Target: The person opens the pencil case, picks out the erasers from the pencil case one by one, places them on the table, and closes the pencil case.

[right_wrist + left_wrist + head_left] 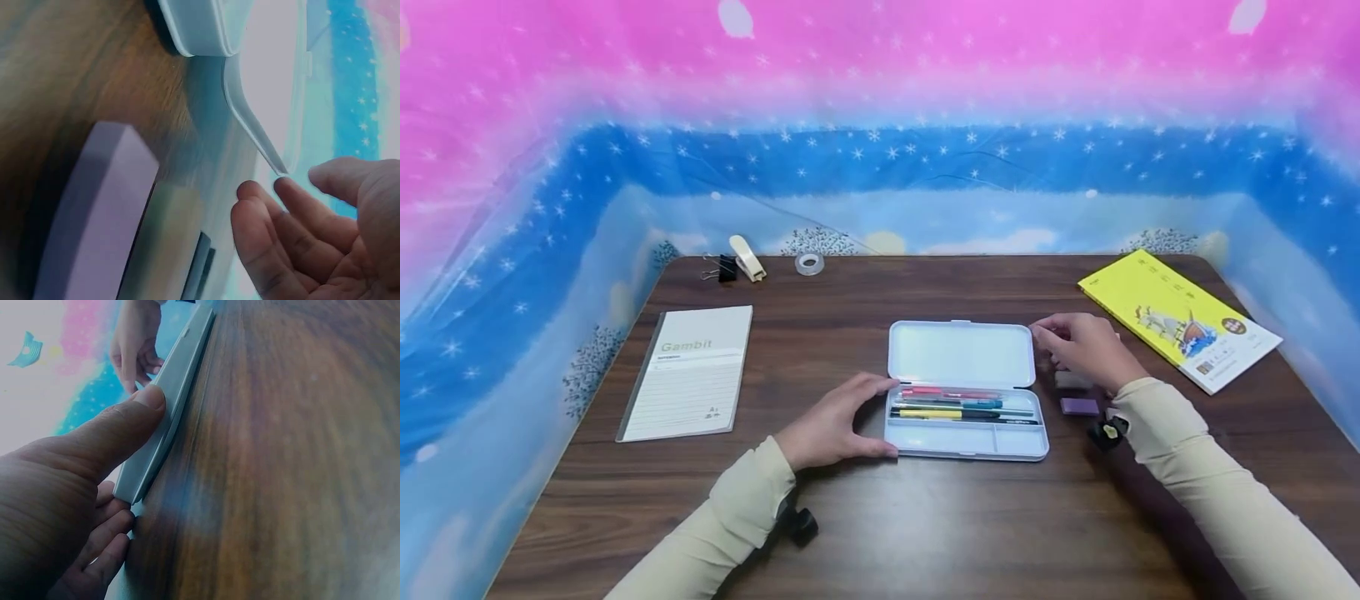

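A white pencil case lies with its lid swung back. Its tray holds a red pen, a yellow-and-black pen and other slim pens or pencils. My left hand grips the case's left end, thumb at the front corner; the left wrist view shows the thumb on the case's side. Beside the lid's right edge is my right hand, fingers loosely bent. In the right wrist view its index fingertip meets or nearly meets the lid corner, with a gap to the thumb.
A purple block and a greyish block lie under the right hand. A yellow book is at the right, a Gambit notebook at the left. A binder clip, a cream stapler-like item and a tape roll sit behind.
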Motion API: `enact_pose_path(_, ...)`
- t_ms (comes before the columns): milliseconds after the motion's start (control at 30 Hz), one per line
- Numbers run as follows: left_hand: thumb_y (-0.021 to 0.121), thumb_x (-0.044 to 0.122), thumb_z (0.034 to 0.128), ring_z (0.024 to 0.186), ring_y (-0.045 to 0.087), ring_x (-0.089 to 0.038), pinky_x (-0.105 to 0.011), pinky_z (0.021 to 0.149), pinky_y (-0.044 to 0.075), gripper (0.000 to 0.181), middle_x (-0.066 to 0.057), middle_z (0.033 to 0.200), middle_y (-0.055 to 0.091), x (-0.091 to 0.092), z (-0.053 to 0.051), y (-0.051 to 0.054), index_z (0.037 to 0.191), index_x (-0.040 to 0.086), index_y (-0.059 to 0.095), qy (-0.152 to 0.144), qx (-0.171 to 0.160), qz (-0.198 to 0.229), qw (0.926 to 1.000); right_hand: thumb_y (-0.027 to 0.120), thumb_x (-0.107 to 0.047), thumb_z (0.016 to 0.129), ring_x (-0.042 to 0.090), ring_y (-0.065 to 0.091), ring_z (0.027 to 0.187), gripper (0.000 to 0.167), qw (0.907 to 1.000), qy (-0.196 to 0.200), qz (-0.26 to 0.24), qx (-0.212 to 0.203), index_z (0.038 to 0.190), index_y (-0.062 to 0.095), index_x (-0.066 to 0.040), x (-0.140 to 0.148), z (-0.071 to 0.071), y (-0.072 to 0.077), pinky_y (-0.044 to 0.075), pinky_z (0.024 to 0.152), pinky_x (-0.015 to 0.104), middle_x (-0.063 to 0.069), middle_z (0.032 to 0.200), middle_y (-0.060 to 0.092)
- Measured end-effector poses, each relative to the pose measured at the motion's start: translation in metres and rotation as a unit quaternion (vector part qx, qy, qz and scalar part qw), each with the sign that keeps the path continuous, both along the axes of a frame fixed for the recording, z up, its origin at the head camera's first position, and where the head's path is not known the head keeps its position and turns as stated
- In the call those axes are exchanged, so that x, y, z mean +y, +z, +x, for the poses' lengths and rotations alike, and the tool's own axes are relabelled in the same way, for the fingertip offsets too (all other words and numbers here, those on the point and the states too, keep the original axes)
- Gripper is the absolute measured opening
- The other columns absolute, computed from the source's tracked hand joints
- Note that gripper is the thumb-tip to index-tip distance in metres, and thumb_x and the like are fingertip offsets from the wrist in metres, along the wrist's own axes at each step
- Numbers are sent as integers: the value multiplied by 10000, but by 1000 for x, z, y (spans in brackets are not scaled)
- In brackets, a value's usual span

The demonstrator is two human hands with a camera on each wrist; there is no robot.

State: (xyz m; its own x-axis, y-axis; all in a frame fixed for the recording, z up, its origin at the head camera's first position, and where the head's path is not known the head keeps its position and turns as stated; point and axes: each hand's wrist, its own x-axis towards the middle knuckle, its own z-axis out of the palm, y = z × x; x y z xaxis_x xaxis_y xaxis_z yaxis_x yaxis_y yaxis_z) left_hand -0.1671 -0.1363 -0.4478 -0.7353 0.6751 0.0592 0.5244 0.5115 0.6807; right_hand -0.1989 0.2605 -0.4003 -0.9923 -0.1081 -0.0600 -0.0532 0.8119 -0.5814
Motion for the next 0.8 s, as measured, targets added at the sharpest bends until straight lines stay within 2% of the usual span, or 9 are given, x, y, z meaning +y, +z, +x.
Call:
enact_pose_path(100,919,388,836,1382,511,-249,-496,1169,415,898,-89,1503,535,2,1,-1,1575,115,488,6,-79,-15,10000,553,-382,1108,205,715,810,449,9997,-51,-59,-211,1352,691,-31,-1,-3,-1,511,922,545,146,1099,746)
enact_pose_path(167,926,378,829,1374,516,-247,-492,1169,415,901,-88,1493,540,2,1,-1,1570,117,485,50,-99,17,9999,545,-398,1109,202,715,799,460,9997,-69,-163,-189,1345,693,-31,0,-3,0,519,915,534,143,1085,743)
enact_pose_path(300,964,283,792,1344,551,-268,-460,1165,425,902,-116,1444,558,2,1,-4,1479,80,415,167,-204,390,9989,551,-469,1094,226,697,804,487,9988,-97,-487,2,1301,708,-57,2,4,8,600,755,416,159,1059,711)
enact_pose_path(433,991,199,750,1319,581,-289,-432,1162,429,964,-144,1401,578,5,2,-7,1380,98,268,216,-394,838,9955,612,-519,1052,244,652,764,440,9958,-67,-894,203,1189,736,-120,9,26,14,569,640,358,159,983,680)
enact_pose_path(500,991,178,748,1315,584,-304,-448,1157,431,1031,-168,1412,586,6,2,-8,1419,103,212,211,-476,954,9941,671,-439,1042,239,612,736,306,9935,210,-1042,411,1115,751,-152,13,39,14,534,601,331,124,932,673)
enact_pose_path(600,986,165,753,1321,580,-329,-471,1157,429,1117,-207,1426,587,5,3,-7,1504,94,162,222,-592,984,9931,759,-249,1005,201,580,709,39,9862,1008,-1116,693,1013,763,-211,16,56,8,498,574,300,17,868,690)
enact_pose_path(700,984,188,758,1345,568,-334,-476,1169,416,1141,-211,1448,570,4,4,-5,1559,81,179,257,-640,843,9941,809,-159,957,122,578,711,148,9757,1818,-966,756,1024,758,-281,17,69,-4,494,604,263,-104,863,700)
enact_pose_path(800,967,258,784,1371,545,-316,-472,1181,403,1086,-183,1499,520,3,4,-4,1576,71,248,270,-619,610,9958,830,-215,941,80,565,680,219,9714,2175,-758,568,1113,743,-318,14,78,-15,497,593,257,-152,831,660)
